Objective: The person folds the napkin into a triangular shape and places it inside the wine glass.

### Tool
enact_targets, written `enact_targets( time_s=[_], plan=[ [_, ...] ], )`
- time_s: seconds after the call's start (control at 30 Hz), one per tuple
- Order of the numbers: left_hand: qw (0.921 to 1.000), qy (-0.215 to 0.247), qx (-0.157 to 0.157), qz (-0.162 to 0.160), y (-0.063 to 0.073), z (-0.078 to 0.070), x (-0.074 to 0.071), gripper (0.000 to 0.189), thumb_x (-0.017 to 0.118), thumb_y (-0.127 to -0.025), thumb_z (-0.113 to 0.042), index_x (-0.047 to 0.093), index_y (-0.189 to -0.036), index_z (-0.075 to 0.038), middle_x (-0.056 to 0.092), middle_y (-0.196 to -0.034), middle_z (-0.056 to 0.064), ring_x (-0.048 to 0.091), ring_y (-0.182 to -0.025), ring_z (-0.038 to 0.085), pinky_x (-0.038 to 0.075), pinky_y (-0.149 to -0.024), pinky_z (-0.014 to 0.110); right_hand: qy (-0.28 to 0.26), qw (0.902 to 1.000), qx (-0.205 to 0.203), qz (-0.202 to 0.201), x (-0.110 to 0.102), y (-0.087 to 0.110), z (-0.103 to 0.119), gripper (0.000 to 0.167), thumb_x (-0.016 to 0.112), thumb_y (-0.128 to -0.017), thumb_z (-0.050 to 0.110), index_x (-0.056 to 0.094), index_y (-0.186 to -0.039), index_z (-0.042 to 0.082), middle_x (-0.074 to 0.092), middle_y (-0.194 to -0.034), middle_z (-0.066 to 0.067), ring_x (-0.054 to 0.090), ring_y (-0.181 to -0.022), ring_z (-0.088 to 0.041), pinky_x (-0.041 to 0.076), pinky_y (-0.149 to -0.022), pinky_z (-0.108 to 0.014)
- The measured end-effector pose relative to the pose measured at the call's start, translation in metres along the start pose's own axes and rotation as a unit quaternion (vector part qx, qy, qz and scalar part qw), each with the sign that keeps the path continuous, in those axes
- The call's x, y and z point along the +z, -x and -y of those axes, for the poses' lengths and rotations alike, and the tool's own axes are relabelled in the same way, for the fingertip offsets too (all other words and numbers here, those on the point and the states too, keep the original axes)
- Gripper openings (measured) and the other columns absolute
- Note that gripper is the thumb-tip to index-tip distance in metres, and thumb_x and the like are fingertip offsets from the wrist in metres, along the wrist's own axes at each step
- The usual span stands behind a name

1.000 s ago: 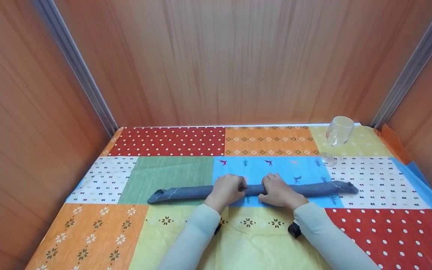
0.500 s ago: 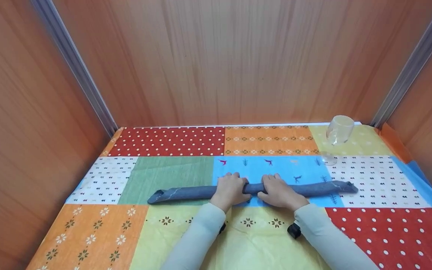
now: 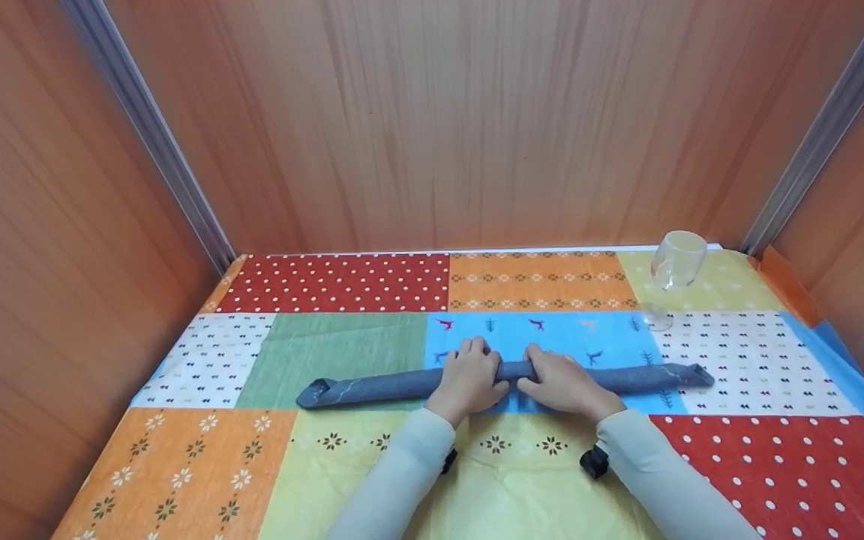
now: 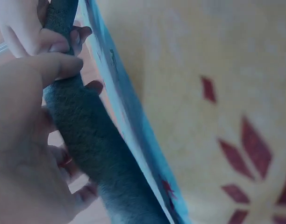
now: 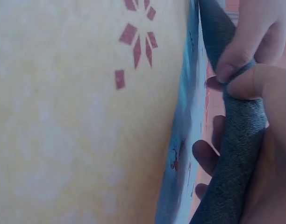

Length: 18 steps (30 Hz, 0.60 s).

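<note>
A grey-blue cloth (image 3: 387, 385), rolled into a long tube with a thin pale line near each end, stretches left to right across the table. My left hand (image 3: 469, 379) grips it just left of its middle, thumb on the near side and fingers curled around the far side. Close beside it, my right hand (image 3: 563, 381) grips the roll in the same way. In the left wrist view the rolled cloth (image 4: 94, 126) runs between thumb and fingers. Fingertips show behind the cloth (image 5: 241, 135) in the right wrist view, with both thumbs near each other.
A clear stemmed glass (image 3: 679, 261) stands upright at the back right of the table. A patchwork tablecloth (image 3: 192, 465) covers the tabletop. Wood-grain panels (image 3: 432, 127) rise behind and at both sides. The tablecloth's edge (image 3: 852, 360) drapes along the right side.
My left hand has slid right along the roll, closer to my right hand, and its thumb has come round to the near side. The middle of the roll has risen slightly.
</note>
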State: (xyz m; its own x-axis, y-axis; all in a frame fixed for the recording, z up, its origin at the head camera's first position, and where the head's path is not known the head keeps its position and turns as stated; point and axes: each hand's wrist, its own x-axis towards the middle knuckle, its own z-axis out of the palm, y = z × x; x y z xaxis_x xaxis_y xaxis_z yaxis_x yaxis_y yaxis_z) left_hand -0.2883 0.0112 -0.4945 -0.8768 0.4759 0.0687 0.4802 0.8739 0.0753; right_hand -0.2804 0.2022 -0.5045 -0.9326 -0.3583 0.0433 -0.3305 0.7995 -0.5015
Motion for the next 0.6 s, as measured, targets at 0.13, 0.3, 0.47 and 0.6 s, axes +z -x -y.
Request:
enact_targets(
  time_s=[0.13,0.3,0.47,0.6],
  plan=[
    [0.9980,0.062,0.007,-0.008,0.000,0.004,-0.003,0.031,0.058,-0.099,-0.038,0.062,-0.114,-0.010,0.061,-0.111,0.007,0.057,-0.103,0.025,0.044,-0.090,0.047,0.002,0.9994,-0.012,-0.034,-0.004,0.000,0.000,0.017,0.063,-0.094,0.028,0.055,-0.105,0.018,0.053,-0.078,0.005,0.047,-0.067,-0.016,0.036,-0.074,-0.042],
    [0.9809,0.191,0.030,-0.016,0.001,0.013,-0.008,0.016,0.056,-0.097,-0.032,0.057,-0.097,-0.015,0.057,-0.085,-0.003,0.051,-0.077,0.017,0.037,-0.073,0.038,-0.046,0.9976,-0.032,-0.041,-0.011,0.002,0.003,0.006,0.060,-0.095,0.025,0.056,-0.091,0.023,0.047,-0.071,0.003,0.039,-0.058,-0.013,0.035,-0.063,-0.035],
    [0.9599,0.272,0.058,-0.036,0.004,0.017,-0.019,0.016,0.054,-0.097,-0.032,0.054,-0.089,-0.018,0.049,-0.077,-0.005,0.043,-0.069,0.015,0.030,-0.071,0.035,-0.129,0.9906,-0.040,-0.023,-0.022,0.006,0.010,0.008,0.059,-0.099,0.025,0.055,-0.093,0.023,0.050,-0.071,0.000,0.043,-0.052,-0.011,0.039,-0.055,-0.032],
    [0.9535,0.291,0.066,-0.043,0.006,0.018,-0.024,0.016,0.054,-0.096,-0.030,0.053,-0.089,-0.017,0.048,-0.078,-0.005,0.043,-0.069,0.015,0.031,-0.072,0.034,-0.149,0.9878,-0.042,-0.012,-0.027,0.008,0.016,0.007,0.058,-0.101,0.028,0.056,-0.096,0.023,0.054,-0.070,-0.001,0.049,-0.050,-0.013,0.044,-0.053,-0.034]
  ],
)
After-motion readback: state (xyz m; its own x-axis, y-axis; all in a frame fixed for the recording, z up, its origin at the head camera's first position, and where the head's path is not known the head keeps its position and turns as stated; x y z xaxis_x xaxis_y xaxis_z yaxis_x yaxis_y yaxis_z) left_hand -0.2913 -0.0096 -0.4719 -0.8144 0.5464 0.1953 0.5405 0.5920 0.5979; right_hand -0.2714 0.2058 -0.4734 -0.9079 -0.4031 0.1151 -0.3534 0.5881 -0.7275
